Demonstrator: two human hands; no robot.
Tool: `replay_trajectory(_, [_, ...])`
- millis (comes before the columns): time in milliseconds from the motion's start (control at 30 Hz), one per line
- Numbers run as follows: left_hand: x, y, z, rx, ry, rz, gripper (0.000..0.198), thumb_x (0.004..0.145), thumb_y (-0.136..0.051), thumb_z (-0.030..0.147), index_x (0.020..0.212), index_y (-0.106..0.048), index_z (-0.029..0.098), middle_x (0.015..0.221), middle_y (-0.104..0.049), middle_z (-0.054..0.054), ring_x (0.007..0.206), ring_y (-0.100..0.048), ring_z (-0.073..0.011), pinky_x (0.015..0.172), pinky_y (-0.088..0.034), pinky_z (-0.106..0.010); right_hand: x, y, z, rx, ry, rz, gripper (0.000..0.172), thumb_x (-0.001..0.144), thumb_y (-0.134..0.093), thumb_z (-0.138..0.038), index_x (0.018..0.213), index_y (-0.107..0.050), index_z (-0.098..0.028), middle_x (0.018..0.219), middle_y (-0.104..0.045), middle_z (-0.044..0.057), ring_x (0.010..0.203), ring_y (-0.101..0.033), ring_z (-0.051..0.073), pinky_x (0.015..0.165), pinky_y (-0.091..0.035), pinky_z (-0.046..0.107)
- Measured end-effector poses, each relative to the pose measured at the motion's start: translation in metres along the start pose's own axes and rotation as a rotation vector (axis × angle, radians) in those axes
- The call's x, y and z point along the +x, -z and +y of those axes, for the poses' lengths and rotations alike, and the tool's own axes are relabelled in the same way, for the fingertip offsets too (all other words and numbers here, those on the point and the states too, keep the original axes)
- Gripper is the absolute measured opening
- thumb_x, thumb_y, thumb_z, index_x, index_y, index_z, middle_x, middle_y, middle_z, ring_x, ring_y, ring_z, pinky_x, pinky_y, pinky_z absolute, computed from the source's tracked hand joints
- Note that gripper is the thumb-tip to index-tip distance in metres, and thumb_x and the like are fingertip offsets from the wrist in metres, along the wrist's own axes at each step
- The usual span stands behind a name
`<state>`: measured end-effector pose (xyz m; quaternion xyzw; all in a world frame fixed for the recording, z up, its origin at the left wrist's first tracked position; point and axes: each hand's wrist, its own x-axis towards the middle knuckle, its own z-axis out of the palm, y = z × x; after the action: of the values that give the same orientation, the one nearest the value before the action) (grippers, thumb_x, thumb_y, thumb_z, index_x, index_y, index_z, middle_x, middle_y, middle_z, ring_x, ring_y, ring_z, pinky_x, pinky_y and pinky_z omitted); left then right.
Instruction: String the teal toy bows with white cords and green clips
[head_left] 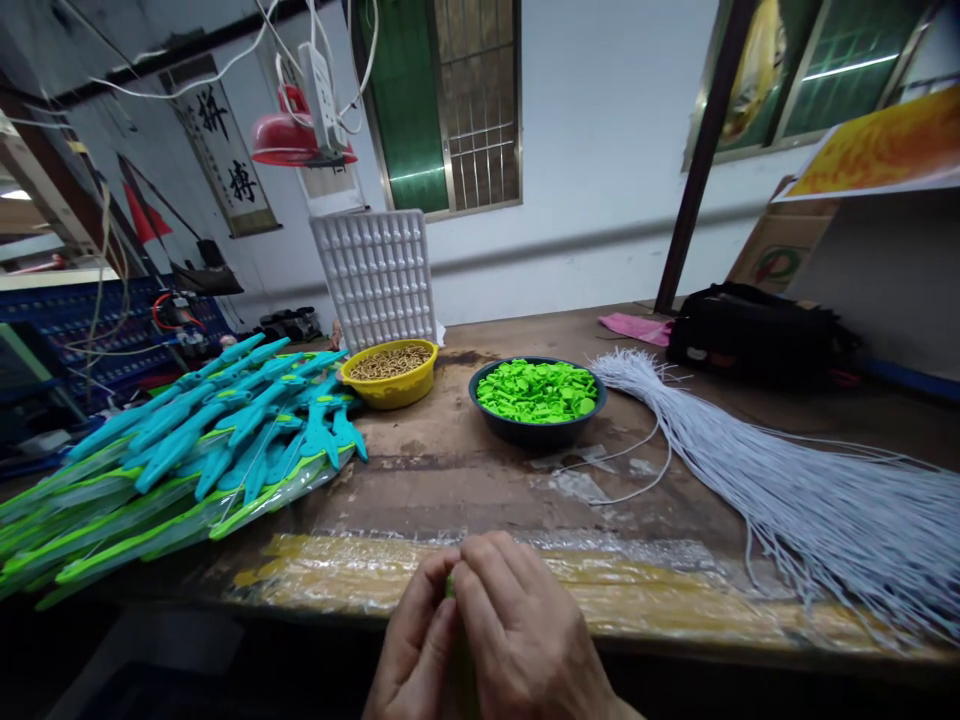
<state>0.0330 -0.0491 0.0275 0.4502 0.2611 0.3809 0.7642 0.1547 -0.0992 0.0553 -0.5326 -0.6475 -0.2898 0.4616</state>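
At the table's front edge, my left hand (420, 640) and my right hand (517, 620) are pressed together, fingers closed around a green piece (450, 586). Only a bit of it shows between the fingertips, and its kind is hidden. Beyond the hands stands a dark bowl (536, 432) heaped with small bright green plastic parts (536, 390). Left of that, a yellow basin (394, 388) holds many small brass-coloured metal pieces (390, 362). Thin white cords (787, 480) lie in a long bundle on the right, one loose cord curving toward the bowl.
Turquoise plastic parts with green-edged clear bags (247, 430) are piled on the left. A grey moulded tray (379, 275) stands upright behind the yellow basin. A black bag (750, 330) and a pink cloth (636, 328) lie at the back right. A red lamp (289, 135) hangs overhead.
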Motion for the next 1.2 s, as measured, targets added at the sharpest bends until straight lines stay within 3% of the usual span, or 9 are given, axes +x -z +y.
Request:
replay_trajectory(67, [0.003,-0.002,-0.004,0.050,-0.003,0.017,0.037,0.082,-0.079,0.041,0.112,-0.072,0.022,0.102,-0.072,-0.008,0.098,-0.068,-0.0267,0.086,-0.054,-0.032,0.021,0.018,0.002,0.167,-0.073,0.034,0.022,0.099,-0.038,-0.009,0.088,-0.056,-0.016,0.082,-0.059,0.007,0.068,-0.055,0.017,0.060,-0.047,0.029])
replay_trajectory(167, [0.008,-0.002,-0.004,-0.040,0.125,-0.113,0.031,0.081,-0.078,0.045,0.103,-0.069,0.024,0.091,-0.071,-0.004,0.062,-0.065,-0.0168,0.060,-0.056,-0.029,0.047,0.038,0.009,0.363,-0.242,0.094,0.017,0.096,-0.048,-0.004,0.089,-0.055,-0.018,0.089,-0.058,0.003,0.075,-0.058,0.012,0.066,-0.047,0.021])
replay_trajectory(300, [0.012,-0.001,0.001,-0.158,0.144,-0.224,0.025,0.080,-0.080,0.042,0.082,-0.065,0.022,0.082,-0.065,0.002,0.042,-0.052,-0.0084,0.040,-0.046,-0.023,0.036,0.027,0.022,0.530,-0.451,-0.001,0.020,0.095,-0.054,-0.007,0.079,-0.056,-0.018,0.077,-0.055,-0.001,0.069,-0.054,0.010,0.063,-0.043,0.019])
replay_trajectory(433, [0.014,0.004,0.001,-0.081,0.060,-0.039,0.029,0.075,-0.086,0.039,0.073,-0.067,0.017,0.076,-0.061,0.001,0.052,-0.053,-0.0078,0.046,-0.046,-0.019,-0.007,0.007,0.028,0.611,-0.634,-0.101,0.019,0.094,-0.056,-0.012,0.076,-0.057,-0.018,0.074,-0.055,-0.002,0.066,-0.053,0.010,0.060,-0.041,0.020])
replay_trajectory(667, [0.016,0.003,-0.011,-0.058,0.162,-0.026,0.031,0.071,-0.089,0.039,0.076,-0.067,0.016,0.067,-0.060,0.002,0.053,-0.051,-0.0077,0.050,-0.042,-0.018,-0.032,0.018,0.019,0.817,-0.502,-0.221,0.015,0.086,-0.061,-0.004,0.083,-0.066,-0.018,0.098,-0.061,0.004,0.088,-0.064,0.013,0.078,-0.049,0.020])
replay_trajectory(767, [0.013,-0.005,-0.011,-0.081,0.185,-0.025,0.031,0.069,-0.090,0.038,0.076,-0.068,0.017,0.070,-0.063,0.001,0.053,-0.053,-0.0079,0.054,-0.044,-0.019,-0.027,0.019,0.018,0.841,-0.632,-0.211,0.014,0.083,-0.064,-0.005,0.079,-0.066,-0.018,0.100,-0.060,0.004,0.087,-0.062,0.013,0.074,-0.047,0.021])
replay_trajectory(867, [0.009,-0.012,-0.011,-0.105,0.182,-0.005,0.033,0.063,-0.094,0.036,0.077,-0.071,0.017,0.074,-0.066,-0.001,0.060,-0.058,-0.0108,0.060,-0.047,-0.021,-0.022,0.020,0.016,0.852,-0.775,-0.198,0.011,0.082,-0.066,-0.010,0.074,-0.065,-0.018,0.083,-0.059,0.000,0.075,-0.057,0.012,0.068,-0.044,0.021])
replay_trajectory(1033, [0.008,-0.013,-0.010,-0.106,0.218,0.008,0.031,0.062,-0.094,0.034,0.072,-0.071,0.017,0.074,-0.066,-0.003,0.063,-0.061,-0.0147,0.059,-0.048,-0.022,-0.021,0.018,0.014,1.096,-1.197,-0.229,0.015,0.071,-0.076,-0.022,0.070,-0.062,-0.016,0.066,-0.059,-0.002,0.062,-0.051,0.012,0.058,-0.042,0.021])
replay_trajectory(1200, [0.010,-0.014,-0.005,-0.090,0.207,-0.024,0.034,0.059,-0.095,0.036,0.064,-0.069,0.015,0.073,-0.061,-0.001,0.066,-0.058,-0.0137,0.061,-0.047,-0.022,-0.026,0.012,0.019,1.283,-1.282,-0.233,0.024,0.063,-0.081,-0.023,0.062,-0.059,-0.015,0.056,-0.054,-0.005,0.053,-0.045,0.008,0.051,-0.037,0.019])
